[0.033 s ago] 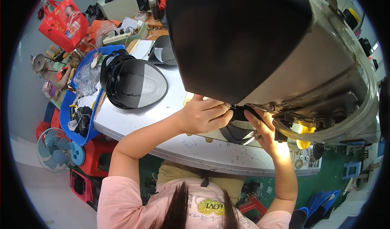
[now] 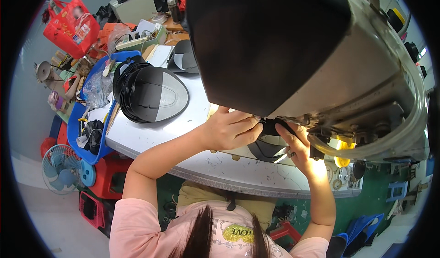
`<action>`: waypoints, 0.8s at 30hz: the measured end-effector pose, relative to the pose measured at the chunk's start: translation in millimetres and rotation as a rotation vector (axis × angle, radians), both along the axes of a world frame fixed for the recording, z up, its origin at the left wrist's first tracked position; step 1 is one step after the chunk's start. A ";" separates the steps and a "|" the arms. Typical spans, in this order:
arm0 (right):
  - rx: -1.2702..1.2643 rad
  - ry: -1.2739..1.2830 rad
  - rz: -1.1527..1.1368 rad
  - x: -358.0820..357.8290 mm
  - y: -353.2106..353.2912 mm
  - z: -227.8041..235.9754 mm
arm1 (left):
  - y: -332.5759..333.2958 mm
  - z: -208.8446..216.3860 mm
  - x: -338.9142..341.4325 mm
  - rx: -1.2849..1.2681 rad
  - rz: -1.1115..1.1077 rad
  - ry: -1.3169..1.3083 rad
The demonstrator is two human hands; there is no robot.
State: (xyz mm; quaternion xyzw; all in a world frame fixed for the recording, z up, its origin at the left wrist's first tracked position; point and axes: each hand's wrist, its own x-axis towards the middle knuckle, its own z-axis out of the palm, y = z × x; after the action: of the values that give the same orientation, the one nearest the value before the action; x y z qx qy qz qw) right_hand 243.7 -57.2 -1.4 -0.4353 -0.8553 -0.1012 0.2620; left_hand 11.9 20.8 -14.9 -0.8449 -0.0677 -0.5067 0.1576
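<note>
Beneath the head of a sewing machine (image 2: 266, 43), a black curved shoe upper (image 2: 265, 152) lies on the white table. My left hand (image 2: 233, 130) pinches its left side, fingertips close to the needle area, which the machine head mostly hides. On the other side my right hand (image 2: 299, 148) grips the same piece between thumb and fingers, a ring showing on one finger. Lamp light falls brightly on my right wrist. Left of my hands sits a nested stack of black and grey shoe uppers (image 2: 158, 95), with another such piece (image 2: 183, 59) behind it.
A blue tub (image 2: 73, 136) with plastic bags and scraps stands against the table's left end. Below it are a red stool (image 2: 107, 178) and a blue fan (image 2: 62, 168). A clear hose (image 2: 366, 156) loops at the machine's right, near a yellow spool (image 2: 343, 155).
</note>
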 end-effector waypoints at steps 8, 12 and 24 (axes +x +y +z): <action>0.112 0.004 -0.022 -1.7 8.6 -0.3 | 3.8 -18.2 -4.2 0.003 0.104 0.037; 0.055 0.029 -0.033 1.0 6.6 -5.2 | 2.7 -16.0 -5.4 -0.002 0.095 0.040; 0.005 0.048 -0.063 1.3 12.3 -2.4 | 7.4 -19.4 -2.0 -0.043 0.085 -0.004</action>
State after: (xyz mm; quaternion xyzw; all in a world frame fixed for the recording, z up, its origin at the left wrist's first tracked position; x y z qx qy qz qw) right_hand 245.0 -44.9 -3.9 -0.4637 -0.8345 -0.1010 0.2800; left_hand 9.8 28.2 -34.2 -0.8435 -0.1145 -0.4995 0.1607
